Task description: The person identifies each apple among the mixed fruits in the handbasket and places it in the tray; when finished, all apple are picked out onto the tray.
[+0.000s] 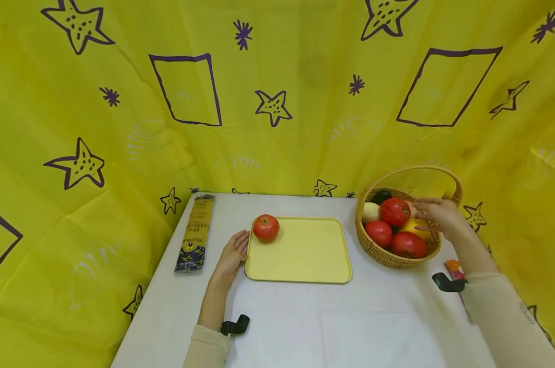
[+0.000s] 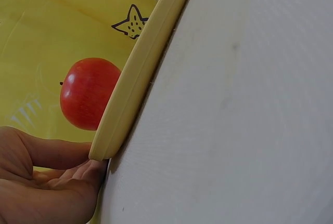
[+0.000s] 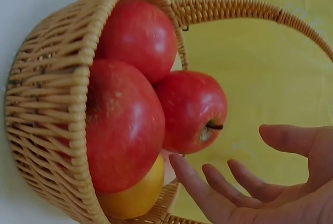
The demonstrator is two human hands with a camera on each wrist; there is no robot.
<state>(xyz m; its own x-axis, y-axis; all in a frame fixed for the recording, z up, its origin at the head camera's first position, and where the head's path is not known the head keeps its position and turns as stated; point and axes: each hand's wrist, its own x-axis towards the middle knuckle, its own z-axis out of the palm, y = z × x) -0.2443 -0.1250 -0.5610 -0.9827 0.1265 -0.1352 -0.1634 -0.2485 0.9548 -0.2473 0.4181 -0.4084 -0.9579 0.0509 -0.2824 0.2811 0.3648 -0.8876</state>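
Observation:
My left hand [image 1: 235, 253] rests at the left edge of a pale yellow tray [image 1: 305, 255]; its thumb touches the rim [image 2: 104, 148] and its fingers lie alongside. A red apple [image 1: 266, 228] sits in the tray's far left corner. At the right, my right hand [image 1: 438, 217] reaches over a wicker basket [image 1: 394, 260] of fruit, fingers spread. In the right wrist view its fingertips are close to a red apple with a stem [image 3: 192, 112], with nothing gripped. Beside that apple lie a large red fruit [image 3: 125, 125], another red fruit [image 3: 140, 39] and a yellow fruit [image 3: 135, 195].
A long pack of pasta [image 1: 195, 235] lies left of the tray on the white table [image 1: 286, 327]. The basket's arched handle [image 1: 411, 168] rises behind the fruit. An orange packet [image 1: 454, 269] lies partly hidden under the right forearm. A yellow patterned curtain [image 1: 305, 148] hangs behind.

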